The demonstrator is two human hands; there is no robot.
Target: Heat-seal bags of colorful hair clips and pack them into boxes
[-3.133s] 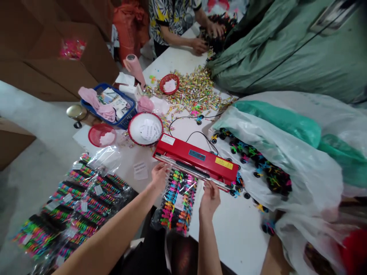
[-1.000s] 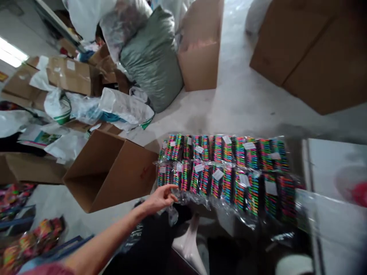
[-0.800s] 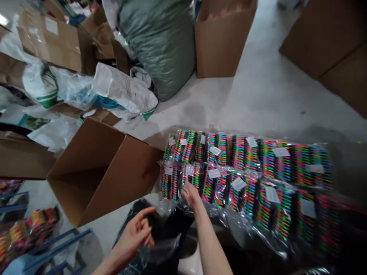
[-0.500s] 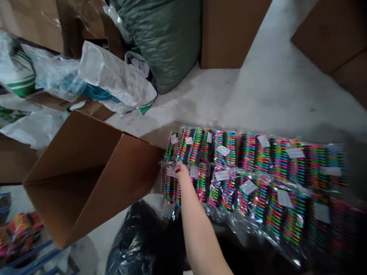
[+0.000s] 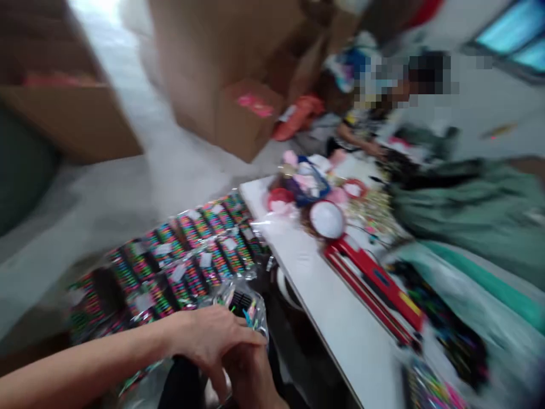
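My left hand reaches in from the left, its fingers bent over a clear plastic bag. My right hand comes up from below, closed at the same bag and partly covered by the left. Inside the bag are black pieces and bright strands, too blurred to name. Beyond the hands lie two rows of clear packs holding black strips crossed with bright colours, many with white labels.
A white table on the right carries a red bar-shaped device, a white-topped round container and green cloth-like material. Cardboard boxes stand on the floor. Another person works at the far end.
The view has swung right, bringing the table and the other person in. One hand was at the packs' left end; now both hands are together at a plastic bag near my body.
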